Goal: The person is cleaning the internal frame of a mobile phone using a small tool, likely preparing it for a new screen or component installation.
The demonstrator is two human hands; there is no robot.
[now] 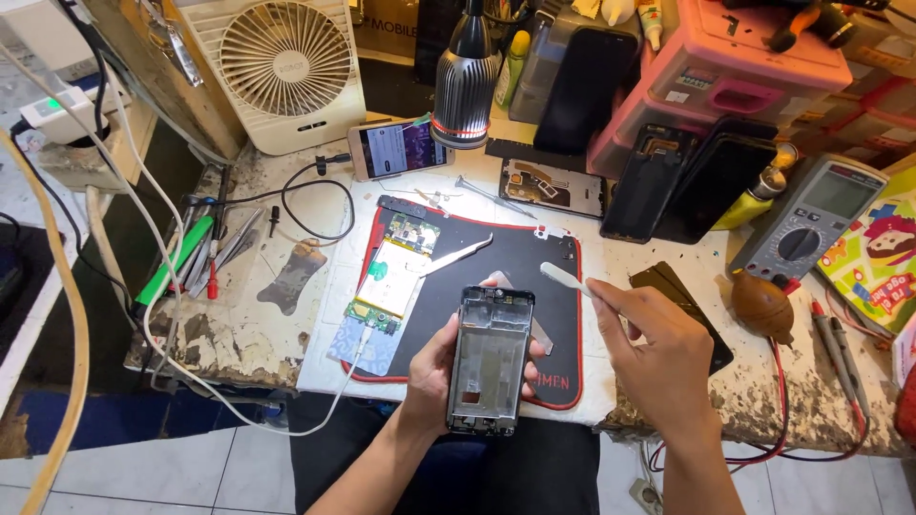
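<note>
Left hand point(434, 367) cradles phone frame point(489, 360) upright; right hand point(658, 348) perhaps pinches spudger point(565, 278).

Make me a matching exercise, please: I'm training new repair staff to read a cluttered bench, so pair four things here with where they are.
Things:
1. phone frame
2. white spudger
3. tweezers
4. multimeter

Places:
A. lying on the black mat, beside the opened phone
B. in the left hand
C. far right of the bench, beside the dark phone panels
D. in the right hand

Pairs: 1-B, 2-D, 3-A, 4-C
</note>
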